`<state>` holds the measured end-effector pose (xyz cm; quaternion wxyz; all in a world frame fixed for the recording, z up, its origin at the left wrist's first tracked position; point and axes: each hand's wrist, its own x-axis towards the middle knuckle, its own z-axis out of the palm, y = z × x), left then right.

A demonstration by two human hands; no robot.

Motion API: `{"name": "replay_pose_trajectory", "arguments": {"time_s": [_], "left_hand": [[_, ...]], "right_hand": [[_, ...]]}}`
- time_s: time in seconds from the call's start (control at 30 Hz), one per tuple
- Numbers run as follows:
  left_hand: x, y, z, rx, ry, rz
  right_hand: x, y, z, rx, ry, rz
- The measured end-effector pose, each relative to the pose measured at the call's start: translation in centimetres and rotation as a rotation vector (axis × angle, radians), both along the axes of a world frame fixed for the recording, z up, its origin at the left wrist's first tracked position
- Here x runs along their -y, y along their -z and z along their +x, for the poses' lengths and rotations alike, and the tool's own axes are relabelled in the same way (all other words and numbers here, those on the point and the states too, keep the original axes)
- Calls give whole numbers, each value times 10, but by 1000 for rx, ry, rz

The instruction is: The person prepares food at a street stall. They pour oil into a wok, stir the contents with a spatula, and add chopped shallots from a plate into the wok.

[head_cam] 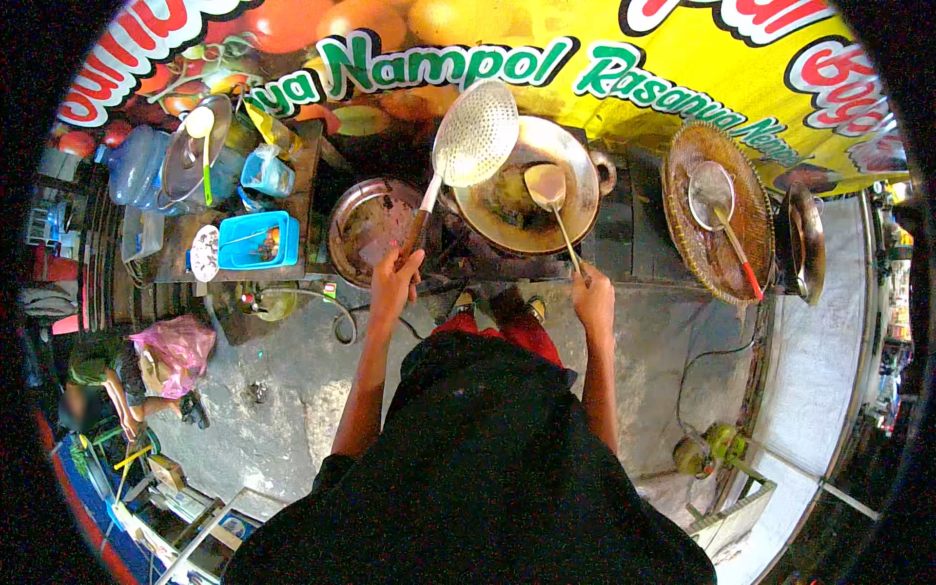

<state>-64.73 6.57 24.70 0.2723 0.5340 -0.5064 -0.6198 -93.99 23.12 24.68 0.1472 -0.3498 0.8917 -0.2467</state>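
Note:
A large metal wok (468,219) sits on the stove before me, with dark oil or liquid in its bottom. My left hand (395,278) grips the wooden handle of a perforated metal skimmer (479,131), whose round head is raised over the wok's left rim. In my right hand (593,292) is the handle of a metal wok spatula (547,186); its blade is inside the wok, at the right of the middle. A round, stained metal pan (373,230) lies left of the wok, just beyond my left hand.
At left, a wooden table (175,256) bears a blue plastic basin (291,241) and a lid. A woven basket (676,219) with a strainer (711,196) stands right. Gas cylinders (691,457) and a hose are lower right. A person (102,373) sits left near a pink plastic bag (183,351).

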Motion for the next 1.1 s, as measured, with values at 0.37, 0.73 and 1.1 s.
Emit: {"name": "replay_pose_trajectory", "arguments": {"time_s": [0.37, 0.73, 1.1], "left_hand": [[-2, -18, -10, -69, 10, 204], [-4, -27, -45, -151, 83, 173], [-17, -39, -157, -59, 388, 26]], "right_hand": [[-28, 4, 8, 760, 322, -454], [-65, -51, 1, 479, 211, -288], [-154, -83, -51, 456, 367, -236]]}}
